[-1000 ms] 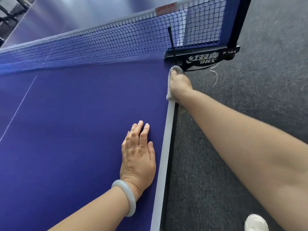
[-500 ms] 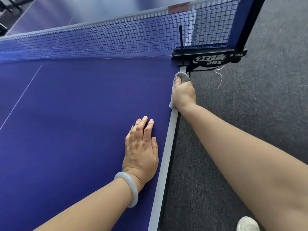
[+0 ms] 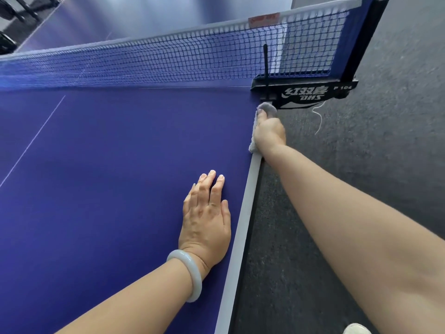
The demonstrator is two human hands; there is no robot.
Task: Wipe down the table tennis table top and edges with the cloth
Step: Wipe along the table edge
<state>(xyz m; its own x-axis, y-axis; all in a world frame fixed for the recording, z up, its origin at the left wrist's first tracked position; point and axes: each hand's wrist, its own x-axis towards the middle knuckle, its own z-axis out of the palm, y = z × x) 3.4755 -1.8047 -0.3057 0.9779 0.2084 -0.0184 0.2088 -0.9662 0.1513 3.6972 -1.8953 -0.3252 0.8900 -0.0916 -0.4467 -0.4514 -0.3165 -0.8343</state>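
Floor: and there it is, dark grey carpet all down the right side, coarse and speckled, running from the bottom corner up to the top right.
Floor tone: a touch paler toward the upper right, darker in close along the bottom.
Far-left corner: black frames, bar-shaped and cut off by the picture's edge; can't tell what they belong to.
Ground under them: a grey strip, the same dull tone.
Light: soft and even across the carpet.
Sheen: a pale, whitish wash lying over the far end of the table top, top centre.
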